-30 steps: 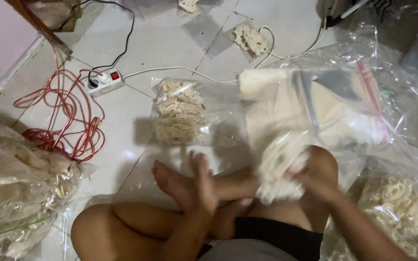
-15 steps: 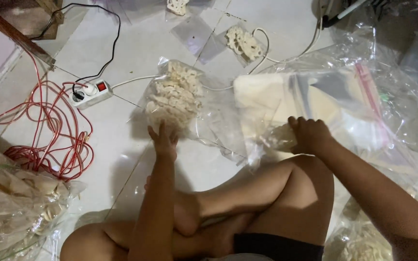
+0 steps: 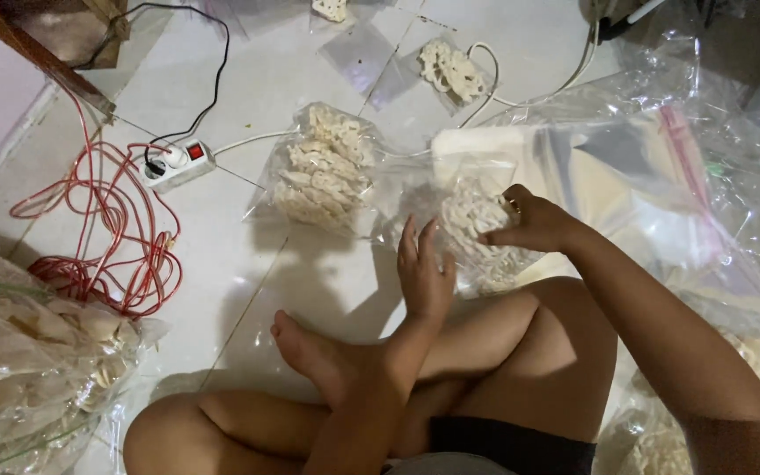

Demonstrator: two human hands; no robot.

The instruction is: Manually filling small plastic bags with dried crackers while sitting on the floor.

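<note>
Our right hand [image 3: 534,224] pinches the clear cracker bag [image 3: 477,233]; our left hand [image 3: 424,268] rests spread against it. Light, slippery, brittle contents: we judge its edges safest.

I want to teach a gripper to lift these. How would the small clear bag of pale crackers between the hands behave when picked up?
The bag of crackers, between the left hand and right hand, is thin crinkled film, so it is probably floppy and slippery. The lacy crackers look light but brittle; squeezing would likely crack them.
</note>
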